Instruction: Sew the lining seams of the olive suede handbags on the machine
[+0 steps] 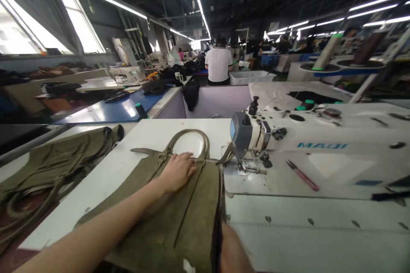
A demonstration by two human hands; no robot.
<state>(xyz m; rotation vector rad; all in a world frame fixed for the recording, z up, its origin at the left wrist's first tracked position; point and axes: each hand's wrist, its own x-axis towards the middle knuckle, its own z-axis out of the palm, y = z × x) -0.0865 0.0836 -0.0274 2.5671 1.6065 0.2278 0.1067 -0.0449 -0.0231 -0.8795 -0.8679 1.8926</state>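
An olive-green bag (192, 204) with two looped handles lies on the white sewing table, left of the sewing machine (320, 136). On the upper part of the bag, between the handle ends, rests my left hand (179, 170), palm down with its fingers lying on the fabric near the top edge. My right hand (235, 249) is at the bag's right edge, low in view and blurred; its fingers are hidden behind the edge. A strap end at the bag's top right corner reaches close to the machine's needle area.
Pink-handled snips (303, 175) lie on the machine bed. More olive bags (48, 162) are stacked at the left. Thread cones (328, 51) stand at the back right. A person in a white shirt (218, 65) is further ahead, beside a white bin (251, 77).
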